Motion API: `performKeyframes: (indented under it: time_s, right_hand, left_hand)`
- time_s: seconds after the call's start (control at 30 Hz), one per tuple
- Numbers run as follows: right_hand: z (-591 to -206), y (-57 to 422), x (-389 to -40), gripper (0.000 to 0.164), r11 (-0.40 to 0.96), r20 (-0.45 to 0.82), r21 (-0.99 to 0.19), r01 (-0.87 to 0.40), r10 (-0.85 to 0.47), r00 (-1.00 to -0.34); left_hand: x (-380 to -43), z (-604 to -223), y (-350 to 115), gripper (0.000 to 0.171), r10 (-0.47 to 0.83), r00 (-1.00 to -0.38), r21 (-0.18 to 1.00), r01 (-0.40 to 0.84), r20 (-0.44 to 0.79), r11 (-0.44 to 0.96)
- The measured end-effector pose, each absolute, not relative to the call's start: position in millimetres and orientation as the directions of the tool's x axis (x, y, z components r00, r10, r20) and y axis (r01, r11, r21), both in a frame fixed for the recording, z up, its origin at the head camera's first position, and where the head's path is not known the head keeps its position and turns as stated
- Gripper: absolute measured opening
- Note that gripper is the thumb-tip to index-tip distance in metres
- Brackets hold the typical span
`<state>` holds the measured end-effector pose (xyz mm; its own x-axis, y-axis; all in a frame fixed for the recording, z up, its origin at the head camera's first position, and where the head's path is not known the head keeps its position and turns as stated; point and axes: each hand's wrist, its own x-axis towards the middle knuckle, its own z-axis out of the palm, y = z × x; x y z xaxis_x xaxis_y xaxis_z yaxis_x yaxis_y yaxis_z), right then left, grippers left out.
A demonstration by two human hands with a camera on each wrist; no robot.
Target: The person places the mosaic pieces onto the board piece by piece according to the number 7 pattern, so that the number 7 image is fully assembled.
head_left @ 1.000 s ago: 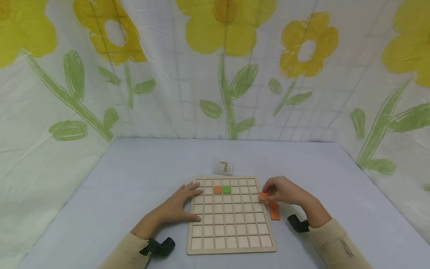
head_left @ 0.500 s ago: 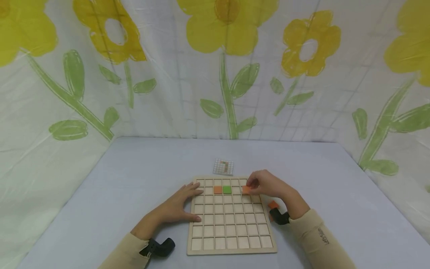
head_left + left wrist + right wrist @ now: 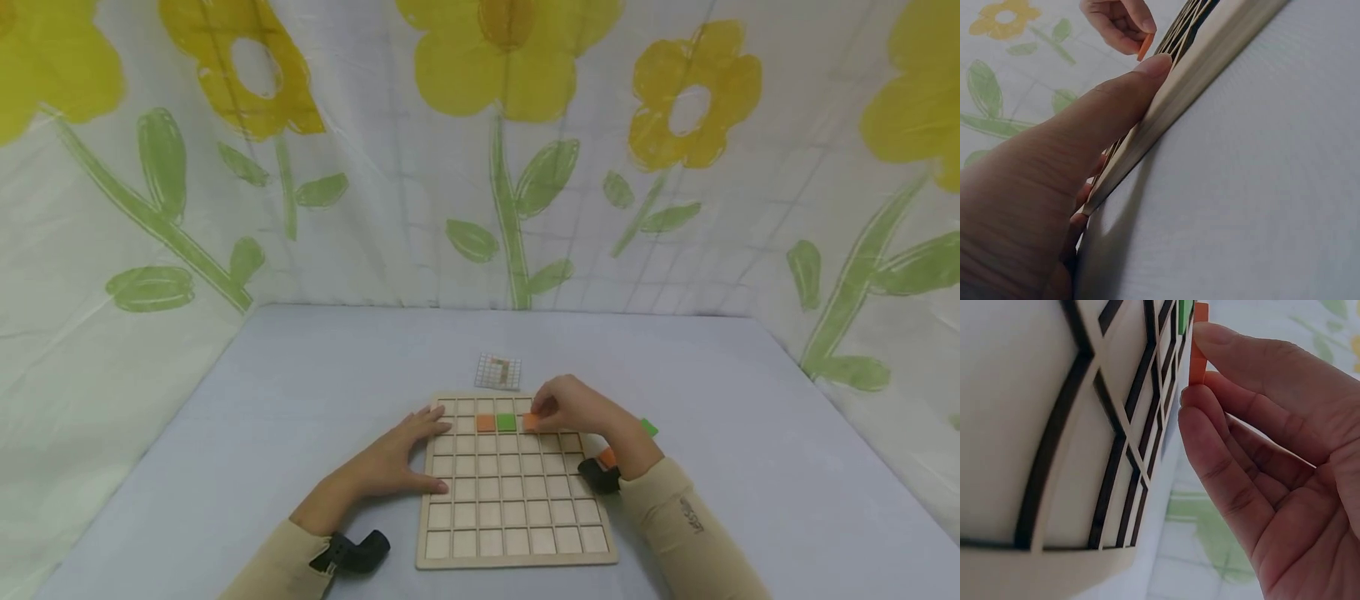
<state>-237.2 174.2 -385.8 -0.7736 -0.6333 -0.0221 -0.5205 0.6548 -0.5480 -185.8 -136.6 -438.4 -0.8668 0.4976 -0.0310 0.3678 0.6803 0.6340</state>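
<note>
A wooden grid board (image 3: 517, 560) lies on the table, and its second row from the back holds an orange tile (image 3: 486, 422) and a green tile (image 3: 506, 422) side by side. My right hand (image 3: 573, 406) pinches another orange tile (image 3: 1198, 347) between thumb and fingers, close over the board just right of the green tile. My left hand (image 3: 382, 462) rests on the board's left edge with fingers spread. In the left wrist view the thumb (image 3: 1125, 94) presses the wooden rim.
Behind the board lies a small card (image 3: 498, 372) printed with a grid and a coloured pattern. Right of the board, partly hidden by my right arm, are a loose orange tile (image 3: 607, 457) and a green tile (image 3: 649, 427). A flowered cloth (image 3: 360, 167) hangs behind the table.
My right hand has carried an orange tile from beside the board's right edge leftward over the second row, towards the green tile. The left hand has stayed in place.
</note>
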Motion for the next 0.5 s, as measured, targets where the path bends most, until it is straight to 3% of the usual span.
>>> performKeyframes:
  time_s: [0.5]
  right_hand:
    - [-389.4, 164.9, -239.8, 0.011, 0.667, -0.051, -0.557, -0.496, -0.623, -0.78]
  left_hand:
    - [-184.5, -436.0, -136.4, 0.089, 0.509, -0.861, 0.644, 0.375, -0.026, 0.667]
